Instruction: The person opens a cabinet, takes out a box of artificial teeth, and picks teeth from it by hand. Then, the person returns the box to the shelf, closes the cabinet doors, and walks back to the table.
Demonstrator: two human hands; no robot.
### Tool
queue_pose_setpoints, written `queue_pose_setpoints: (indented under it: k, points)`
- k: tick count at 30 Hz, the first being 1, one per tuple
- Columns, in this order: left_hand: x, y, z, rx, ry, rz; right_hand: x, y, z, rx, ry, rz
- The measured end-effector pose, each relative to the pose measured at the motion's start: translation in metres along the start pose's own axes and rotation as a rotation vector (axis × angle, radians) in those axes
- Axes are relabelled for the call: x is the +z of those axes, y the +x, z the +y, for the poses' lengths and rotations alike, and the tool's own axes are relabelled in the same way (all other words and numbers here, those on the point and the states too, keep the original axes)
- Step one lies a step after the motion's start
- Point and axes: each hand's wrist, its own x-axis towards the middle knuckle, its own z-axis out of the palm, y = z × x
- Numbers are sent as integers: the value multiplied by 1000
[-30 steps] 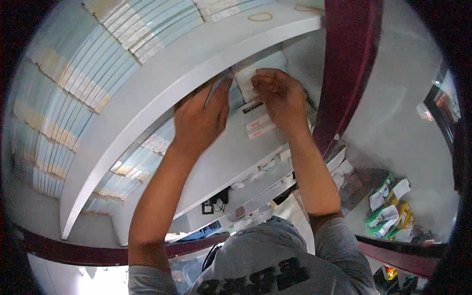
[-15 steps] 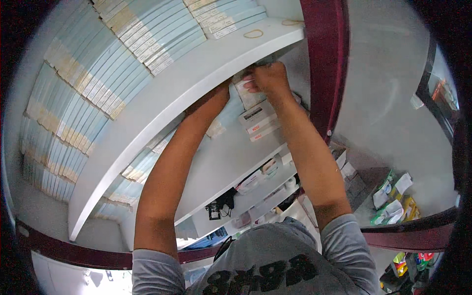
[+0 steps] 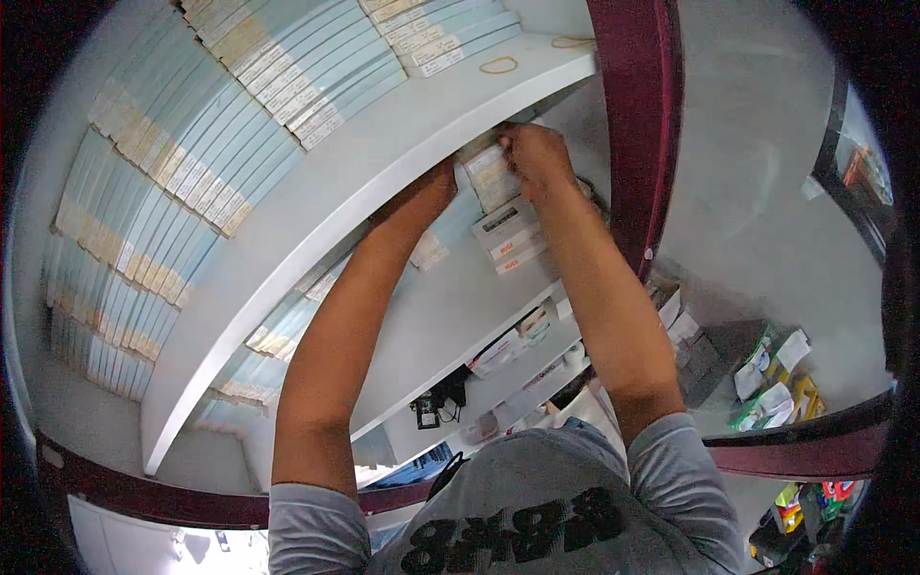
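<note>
Both my arms reach up to the far end of a white shelf board [image 3: 422, 321], under the shelf above it. My right hand [image 3: 539, 158] is closed, its fingers bent against the upper right side of a stack of pale flat boxes [image 3: 493, 179]. Whatever those fingers grip is too small to make out. On the left of this stack is my left hand [image 3: 436, 192], its fingers hidden behind the upper shelf's edge. Just below the stack, white boxes with orange print [image 3: 508, 235] lie near my right wrist. Another pale flat box [image 3: 428, 251] lies beside my left forearm.
Rows of light-blue thin boxes [image 3: 278, 81] fill the upper shelf [image 3: 383, 115], where a rubber band [image 3: 498, 65] lies. A dark red post [image 3: 637, 125] stands at right. Lower shelves hold a black cable bundle [image 3: 441, 398]. Coloured packets [image 3: 776, 383] sit lower right.
My right hand has drawn back slightly to the right, and its fingers no longer lie across the front of the stack, so more of it shows. My left hand stays nearly in place.
</note>
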Motion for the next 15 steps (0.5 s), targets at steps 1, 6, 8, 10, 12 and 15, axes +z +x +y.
queue_pose_setpoints:
  k: [1, 6, 8, 10, 12, 15]
  points:
    - [-11, -4, -2, -44, 98, -142, 1, -29, -47, 203, 282, 49]
    - [13, -5, -15, 75, -103, 150, -31, -83, -112, 414, 576, 181]
    - [14, -4, -14, 97, -93, 77, -32, -85, -117, 467, 445, 109]
    - [16, -6, -12, 103, -89, 50, -28, -80, -115, 477, 421, 86]
    - [14, -6, -13, 106, -68, 34, -22, -74, -113, 424, 499, 33]
    - [8, -4, -11, 105, 72, 31, -22, -75, -115, 448, 483, 151]
